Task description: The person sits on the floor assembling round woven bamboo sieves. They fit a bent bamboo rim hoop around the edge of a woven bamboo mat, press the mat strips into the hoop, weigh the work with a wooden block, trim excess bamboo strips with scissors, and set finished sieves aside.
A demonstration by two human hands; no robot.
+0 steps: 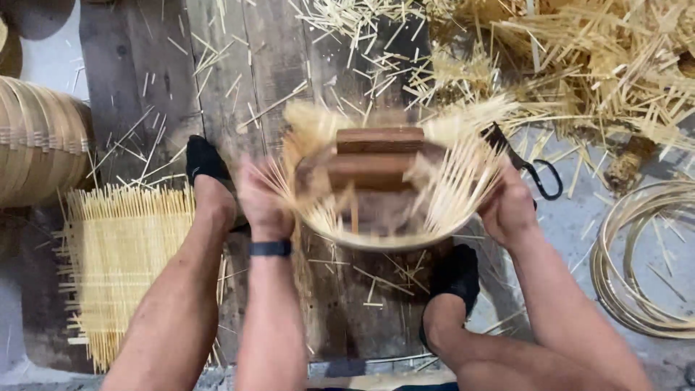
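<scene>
While blurred, left hand (262, 206) and right hand (509, 211) clasped on half-woven basket (384, 210) rim, forearms outstretched.

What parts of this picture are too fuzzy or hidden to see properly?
- Head view: the half-woven basket is smeared by motion, so its weave is unclear.
- The left hand and right hand grip its rim; the fingers are blurred or hidden behind the strips.
- The wooden block inside is partly covered by upright strips.
- The finished basket is cut off by the left edge.
- The coiled rings run past the right edge.
</scene>
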